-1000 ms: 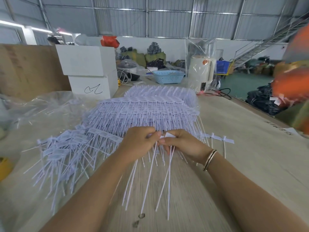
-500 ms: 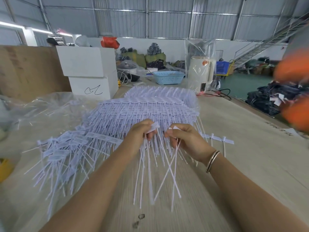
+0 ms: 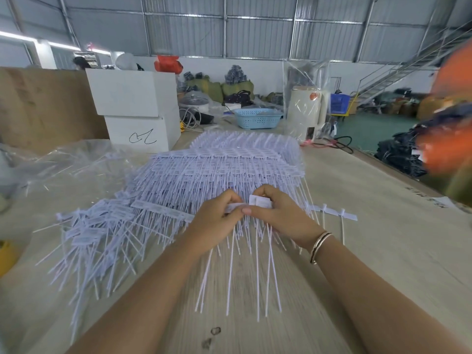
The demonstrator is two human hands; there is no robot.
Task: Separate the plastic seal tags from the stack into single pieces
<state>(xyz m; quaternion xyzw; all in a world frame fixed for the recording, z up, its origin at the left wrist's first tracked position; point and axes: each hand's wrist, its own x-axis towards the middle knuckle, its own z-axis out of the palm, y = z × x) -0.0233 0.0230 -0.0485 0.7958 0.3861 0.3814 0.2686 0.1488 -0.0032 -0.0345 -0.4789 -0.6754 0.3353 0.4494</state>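
Note:
A big stack of white plastic seal tags (image 3: 229, 164) lies in joined rows on the wooden table (image 3: 383, 251), flags up and thin tails toward me. My left hand (image 3: 217, 221) and my right hand (image 3: 283, 215) meet at the stack's near edge. Both pinch the flag ends of one strip of tags (image 3: 259, 201), and its long tails hang down between my forearms. A loose heap of single tags (image 3: 94, 233) lies to the left. A short strip of three tags (image 3: 334, 213) lies to the right of my right hand.
Crumpled clear plastic (image 3: 63, 162) lies at the left. Two stacked white boxes (image 3: 135, 108), a blue basket (image 3: 256, 118) and a wrapped white appliance (image 3: 306, 111) stand at the table's far end. The table's right edge drops to a green floor.
Half a second ago my hands were apart, each holding tags with crossed tails. Now they are together again at the strip's flags, and the tails hang straight.

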